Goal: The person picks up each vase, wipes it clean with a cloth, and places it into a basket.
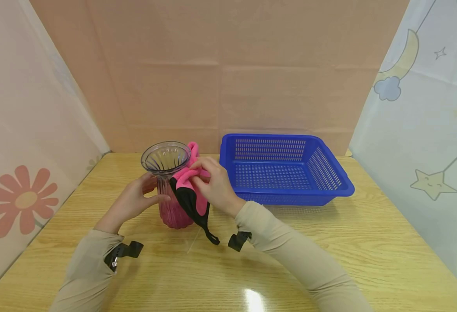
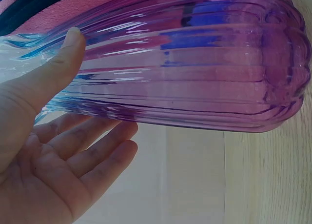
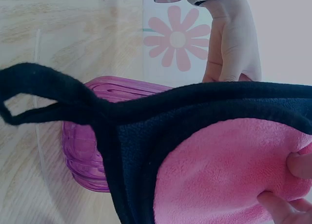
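A ribbed glass vase (image 1: 175,213), clear at its flared mouth and pink-purple lower down, stands upright on the table. My left hand (image 1: 130,200) holds it below the rim, thumb on the near side and fingers around the far side. In the left wrist view, the thumb lies along the ribbed glass (image 2: 195,82). A pink fleecy cloth with black edging (image 3: 214,165) hangs against the vase's right side, its black loop dangling low. My right hand (image 1: 217,184) pinches the cloth's upper part between thumb and fingers near the vase's rim.
A blue plastic basket (image 1: 290,191) with slotted walls stands at the back right, just beyond the right hand. The wood-grain table (image 1: 197,277) is bordered by hanging cloth backdrops at the back and both sides. A thin pale strip (image 1: 193,241) lies near the vase's base.
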Demonstrator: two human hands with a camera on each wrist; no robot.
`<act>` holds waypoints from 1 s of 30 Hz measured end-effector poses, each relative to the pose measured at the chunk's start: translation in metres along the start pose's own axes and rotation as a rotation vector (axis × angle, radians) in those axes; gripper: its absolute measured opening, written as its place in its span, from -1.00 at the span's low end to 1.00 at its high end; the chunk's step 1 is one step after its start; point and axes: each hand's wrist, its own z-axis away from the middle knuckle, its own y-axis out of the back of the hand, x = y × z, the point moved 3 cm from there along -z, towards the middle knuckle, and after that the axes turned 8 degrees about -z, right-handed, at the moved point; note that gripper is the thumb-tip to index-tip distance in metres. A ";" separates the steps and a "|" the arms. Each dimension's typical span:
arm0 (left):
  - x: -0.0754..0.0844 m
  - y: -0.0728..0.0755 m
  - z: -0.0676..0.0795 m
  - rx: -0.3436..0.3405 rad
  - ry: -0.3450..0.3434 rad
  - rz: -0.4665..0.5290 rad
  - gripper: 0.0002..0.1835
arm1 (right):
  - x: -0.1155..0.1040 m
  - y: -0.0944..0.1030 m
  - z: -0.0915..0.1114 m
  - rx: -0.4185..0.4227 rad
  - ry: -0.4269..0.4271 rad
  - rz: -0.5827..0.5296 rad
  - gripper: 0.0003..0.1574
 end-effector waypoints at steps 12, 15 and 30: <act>0.000 0.000 0.000 0.005 -0.012 0.018 -0.23 | 0.002 -0.006 0.005 -0.043 0.003 0.058 -0.90; -0.001 0.000 0.000 0.010 -0.012 0.013 -0.25 | 0.003 -0.007 0.006 -0.064 -0.010 0.061 -0.90; -0.003 -0.001 0.000 -0.019 0.028 0.020 -0.21 | 0.010 -0.009 0.014 -0.123 -0.062 0.114 -0.88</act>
